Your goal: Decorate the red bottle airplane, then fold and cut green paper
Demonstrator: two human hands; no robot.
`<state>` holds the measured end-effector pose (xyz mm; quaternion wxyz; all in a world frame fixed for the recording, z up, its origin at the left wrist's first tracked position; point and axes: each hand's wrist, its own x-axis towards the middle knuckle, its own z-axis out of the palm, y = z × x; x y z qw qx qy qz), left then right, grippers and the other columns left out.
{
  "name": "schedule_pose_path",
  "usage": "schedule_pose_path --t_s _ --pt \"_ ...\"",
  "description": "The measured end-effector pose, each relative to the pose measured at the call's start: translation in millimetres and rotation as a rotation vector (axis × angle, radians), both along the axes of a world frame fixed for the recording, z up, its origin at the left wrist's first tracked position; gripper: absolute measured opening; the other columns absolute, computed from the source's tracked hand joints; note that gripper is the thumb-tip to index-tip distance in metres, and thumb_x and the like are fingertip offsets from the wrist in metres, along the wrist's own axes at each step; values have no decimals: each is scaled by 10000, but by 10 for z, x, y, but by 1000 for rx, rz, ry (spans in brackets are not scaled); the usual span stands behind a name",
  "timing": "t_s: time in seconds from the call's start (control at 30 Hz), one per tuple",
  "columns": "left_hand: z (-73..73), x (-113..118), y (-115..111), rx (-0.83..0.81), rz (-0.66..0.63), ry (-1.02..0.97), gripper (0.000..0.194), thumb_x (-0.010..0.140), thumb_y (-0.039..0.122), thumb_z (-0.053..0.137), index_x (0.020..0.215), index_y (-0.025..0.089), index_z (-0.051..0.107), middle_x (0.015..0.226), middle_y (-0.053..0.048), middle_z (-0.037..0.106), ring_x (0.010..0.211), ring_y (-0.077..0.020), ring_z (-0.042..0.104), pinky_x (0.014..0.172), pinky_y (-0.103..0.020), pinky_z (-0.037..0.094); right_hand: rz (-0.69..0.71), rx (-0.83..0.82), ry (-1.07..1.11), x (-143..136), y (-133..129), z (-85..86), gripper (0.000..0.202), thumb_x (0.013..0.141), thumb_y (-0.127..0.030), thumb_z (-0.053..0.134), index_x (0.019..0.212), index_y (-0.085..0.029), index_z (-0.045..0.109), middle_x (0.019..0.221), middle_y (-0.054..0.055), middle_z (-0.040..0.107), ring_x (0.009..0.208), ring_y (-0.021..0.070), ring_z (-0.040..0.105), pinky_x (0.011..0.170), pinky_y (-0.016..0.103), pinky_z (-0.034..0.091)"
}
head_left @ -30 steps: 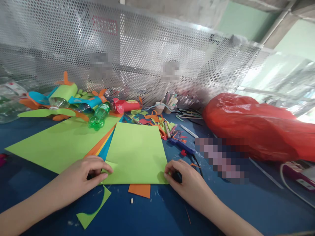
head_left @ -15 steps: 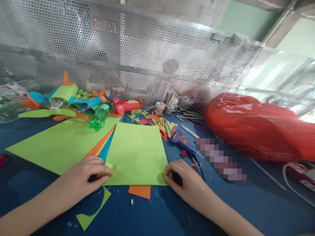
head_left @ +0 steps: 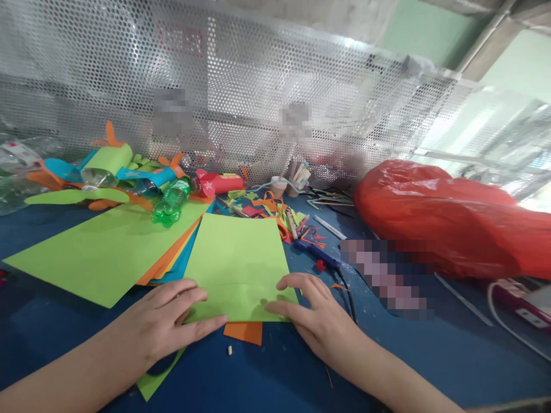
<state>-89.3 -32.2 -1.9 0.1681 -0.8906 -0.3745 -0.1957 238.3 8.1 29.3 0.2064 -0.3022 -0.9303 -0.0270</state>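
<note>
A light green craft sheet (head_left: 239, 249) lies flat on the blue table, with a faint crosswise line near its front edge. My left hand (head_left: 166, 321) rests at its front left corner, fingers spread and thumb along the front edge. At the front right corner is my right hand (head_left: 316, 310), fingers apart over the sheet. Neither hand grips anything. An orange piece (head_left: 243, 332) sticks out from under the front edge. Partly hidden below my left hand is a curved green offcut (head_left: 150, 382). A tiny pale bit (head_left: 229, 350) sits in front.
Left of the sheet lies a larger green sheet (head_left: 86, 258) over orange, yellow and blue ones. Behind are a green bottle (head_left: 173, 201), bottle planes (head_left: 103, 163) and scraps. A blue glue gun (head_left: 318, 252) and a red plastic bag (head_left: 430, 218) are on the right.
Both hands have opened from pinching the sheet's front corners. They have shifted inward, with fingers spread over the sheet. The lifted bit at the left corner no longer shows.
</note>
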Motion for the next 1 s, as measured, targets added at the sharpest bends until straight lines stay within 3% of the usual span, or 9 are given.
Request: schedule_pose_path --t_s 0.17,0.33,0.73,1.0 --pt "-35 -4 15 0 -13 44 731 964 -13 428 1467 519 428 1204 -7 690 1199 -211 582 1052 -348 465 158 116 -173 -70 10 30 562 975 -80 469 1425 -411 532 1176 60 632 1101 214 554 1004 406 443" --pt "-45 4 24 8 1 68 784 927 -43 443 1470 521 422 1190 2 689 1192 -206 572 1076 -342 432 154 120 -338 -138 3 79 562 991 -203 511 1492 -446 432 1183 48 641 1063 214 558 1039 426 394" --pt "-52 -24 50 -59 27 88 914 849 -90 454 1456 590 385 1221 10 662 1181 -215 546 996 -306 453 141 154 -342 -219 -18 73 491 980 -249 555 1440 -416 515 1073 63 658 990 234 580 973 438 423" --pt "28 11 26 -208 -34 -38 798 858 -61 384 1380 520 545 1241 -14 646 1191 -239 544 996 -369 482 130 35 -275 -150 22 32 461 990 -221 523 1404 -418 567 1152 83 633 1047 239 560 954 429 437"
